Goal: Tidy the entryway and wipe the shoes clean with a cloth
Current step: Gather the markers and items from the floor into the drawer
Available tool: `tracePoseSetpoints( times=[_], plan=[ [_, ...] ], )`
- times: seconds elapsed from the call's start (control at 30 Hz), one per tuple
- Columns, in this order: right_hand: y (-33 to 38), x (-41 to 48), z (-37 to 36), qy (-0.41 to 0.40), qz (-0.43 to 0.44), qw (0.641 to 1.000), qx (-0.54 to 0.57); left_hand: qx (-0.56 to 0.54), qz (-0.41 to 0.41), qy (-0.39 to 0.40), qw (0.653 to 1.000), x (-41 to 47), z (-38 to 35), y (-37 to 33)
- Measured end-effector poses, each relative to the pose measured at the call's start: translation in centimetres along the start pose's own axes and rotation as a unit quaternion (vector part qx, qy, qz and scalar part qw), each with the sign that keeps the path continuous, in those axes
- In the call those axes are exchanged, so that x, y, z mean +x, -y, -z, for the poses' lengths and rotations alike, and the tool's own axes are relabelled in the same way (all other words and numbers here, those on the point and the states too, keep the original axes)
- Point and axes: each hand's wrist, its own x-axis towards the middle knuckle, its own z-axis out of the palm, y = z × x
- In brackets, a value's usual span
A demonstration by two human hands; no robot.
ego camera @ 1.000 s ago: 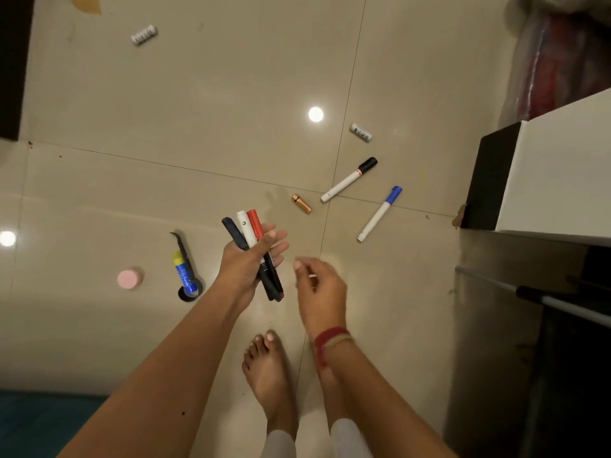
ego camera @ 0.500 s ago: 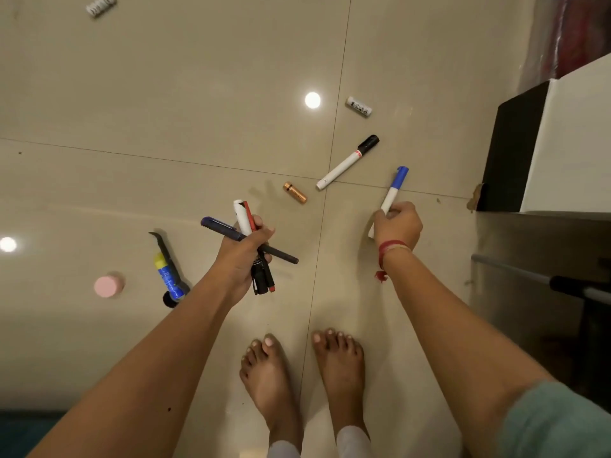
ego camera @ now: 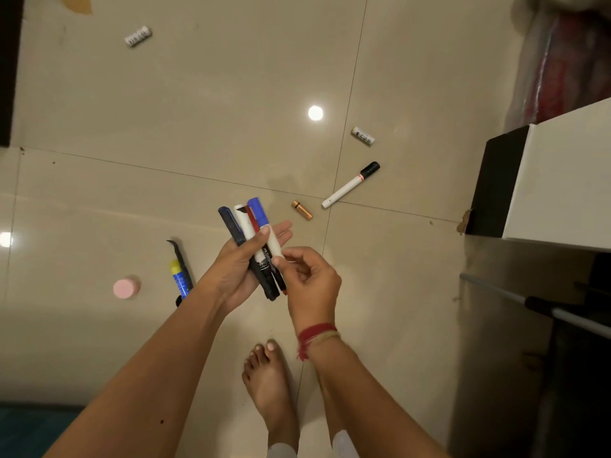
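Blue-capped white marker [ego camera: 273,246] is off the beige tiled floor [ego camera: 198,110], where it lay half a second ago. It now sits against the bundle of pens and markers [ego camera: 246,233] in the left hand [ego camera: 238,269].

Left hand: thumb clamps across the bundle, fingers lie under it.

Right hand [ego camera: 310,282]: fingertips pinch the new marker's lower end, seating it.

Still down:
- black-capped white marker [ego camera: 350,185]
- copper battery [ego camera: 302,210], near the hands
- two white batteries [ego camera: 363,136] [ego camera: 138,36]
- pink round disc [ego camera: 125,287]
- blue-and-yellow tube [ego camera: 178,279]

Judgement: the pickup is progressing, one marker left. No shoes or cloth are in view, so the wiping has likely not started.
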Motion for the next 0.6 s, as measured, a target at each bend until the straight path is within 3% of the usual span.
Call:
tracePoseSetpoints(
  times=[0.2, 0.37, 0.6],
  plan=[
    [-1.2, 1.4, -0.5, -0.007, 0.016, 0.999, -0.045, 0.039, -0.039, -0.075, 0.996, 1.6, 0.4, -0.1],
    [-1.7, 8.5, 2.4, -0.151, 0.001, 0.985, -0.086, 0.063, -0.054, -0.129, 0.988, 3.0, 0.9, 0.0],
    [-2.9, 18.1, 2.2, -0.151, -0.040, 0.941, -0.299, 0.058, -0.055, -0.171, 0.982, 3.9, 2.9, 0.4]
  ],
)
